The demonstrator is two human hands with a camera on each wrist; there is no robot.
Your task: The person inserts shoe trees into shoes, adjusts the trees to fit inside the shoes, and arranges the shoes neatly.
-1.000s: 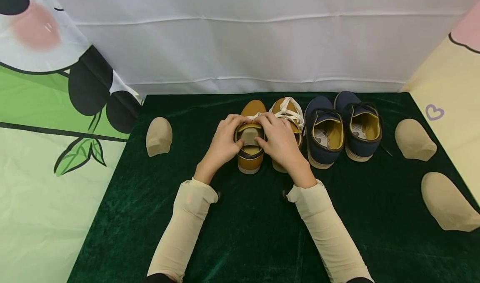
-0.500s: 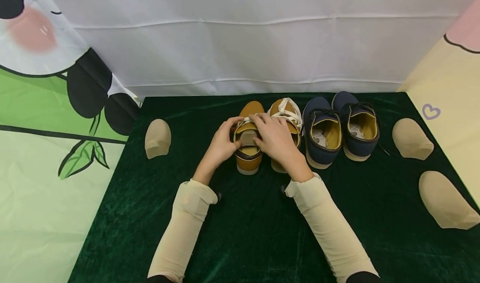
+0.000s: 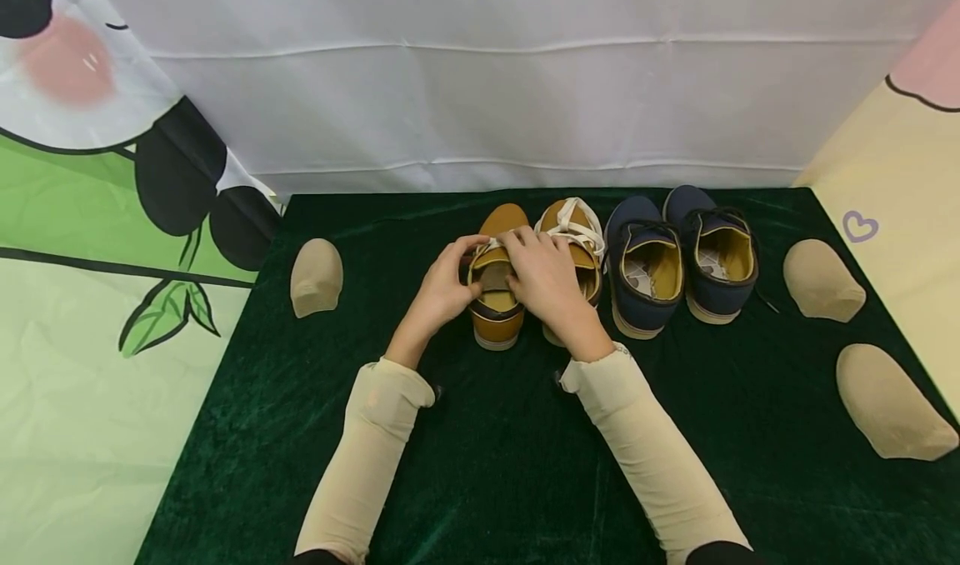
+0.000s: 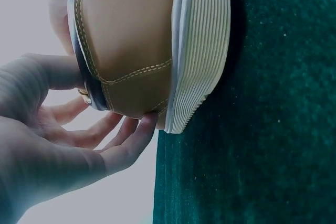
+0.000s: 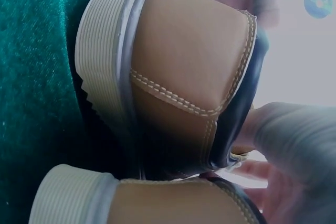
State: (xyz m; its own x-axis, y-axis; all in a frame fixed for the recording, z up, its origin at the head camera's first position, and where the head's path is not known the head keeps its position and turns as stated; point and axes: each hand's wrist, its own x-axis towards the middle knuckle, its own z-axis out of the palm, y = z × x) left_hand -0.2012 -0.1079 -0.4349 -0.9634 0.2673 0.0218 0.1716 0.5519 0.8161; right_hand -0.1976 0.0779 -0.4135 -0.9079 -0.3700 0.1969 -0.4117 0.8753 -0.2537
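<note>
A brown shoe (image 3: 498,330) with white laces stands on the green cloth, toe pointing away from me. My left hand (image 3: 441,292) grips its left side, thumb over the collar and fingers along the outside. From the right, my right hand (image 3: 551,282) holds the same shoe, its thumb inside the opening. Inside, between both thumbs, sits a beige toe insert (image 3: 495,278), partly hidden under the tongue. The second brown shoe (image 3: 553,213) stands close on the right, partly covered by my right hand. Both wrist views show the held shoe's tan side (image 4: 131,30) and ribbed white sole (image 5: 105,35).
Two navy shoes (image 3: 634,210) with dark laces stand right of the brown pair. One loose beige insert (image 3: 316,278) lies at the left, and two more, a nearer insert (image 3: 892,402) and a farther insert (image 3: 823,280), lie at the right. A white cloth wall (image 3: 480,115) rises behind.
The beige insert shows less in the shoe opening and sits darker under the tongue. My right hand has shifted slightly left; my left hand stays nearly in place.
</note>
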